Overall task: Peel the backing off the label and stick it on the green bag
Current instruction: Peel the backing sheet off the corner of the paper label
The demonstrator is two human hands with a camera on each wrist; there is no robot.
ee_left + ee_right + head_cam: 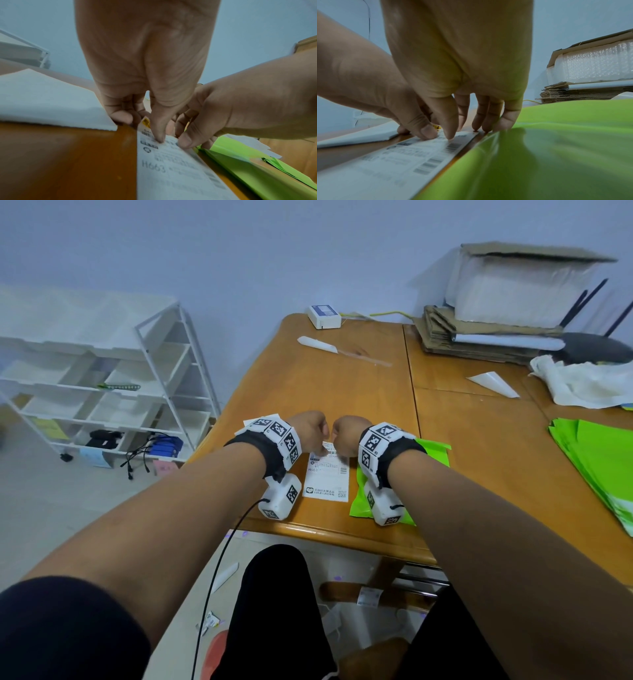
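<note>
Label (327,474) mid-frame, long axis vertical; far edge pinched by left hand (310,431) and right hand (347,434). Green bag (394,484) immediately right, nearer right hand.

From my remote feed, both hands (329,436) cover the label's (327,477) far edge; its small print blurs beyond reading.

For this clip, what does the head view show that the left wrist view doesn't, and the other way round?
Head only: the white shelf, the router, the green bag pile and both wrist rigs. Left wrist only: the left hand's thumb tip pressed on the label's far end, the right hand's thumb beside it, and a yellow mark at that end. Both: the label flat on the table, printed H663, with the green bag to its right.
</note>
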